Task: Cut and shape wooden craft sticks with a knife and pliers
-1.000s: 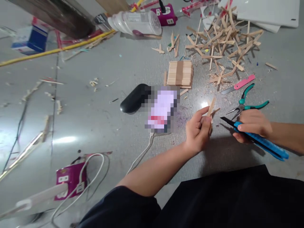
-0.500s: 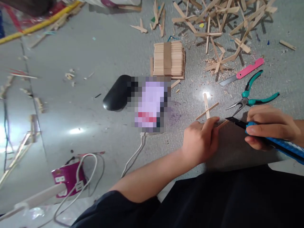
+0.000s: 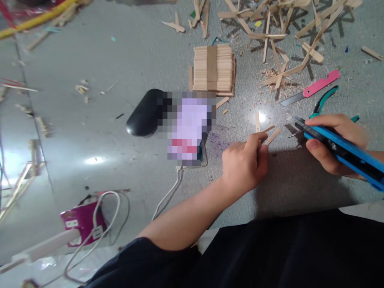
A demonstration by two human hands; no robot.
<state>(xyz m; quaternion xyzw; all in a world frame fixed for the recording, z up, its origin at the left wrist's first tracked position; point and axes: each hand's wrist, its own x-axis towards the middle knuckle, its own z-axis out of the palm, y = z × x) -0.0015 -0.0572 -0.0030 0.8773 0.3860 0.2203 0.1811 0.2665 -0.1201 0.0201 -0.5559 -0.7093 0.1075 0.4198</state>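
Observation:
My left hand rests low over the grey surface, its fingers closed on a wooden craft stick that juts out to the right. Another craft stick points away from the same fingers; where the sticks meet is hidden beneath them. A blue utility knife is gripped in my right hand. Its blade points left, apart from the sticks. Green-handled pliers lie under and behind my right hand, mostly covered. Just beyond them lies a pink-handled knife with its blade out.
A banded bundle of craft sticks lies ahead, with joined stick pieces and shavings at the far right. Left of my hands are a blurred-out phone on a white cable and a black rounded object. A purple socket box sits lower left.
My right hand has drawn the utility knife away from the sticks and turned it, now covering more of the pliers. My left hand has shifted slightly left, and the sticks' angles have changed.

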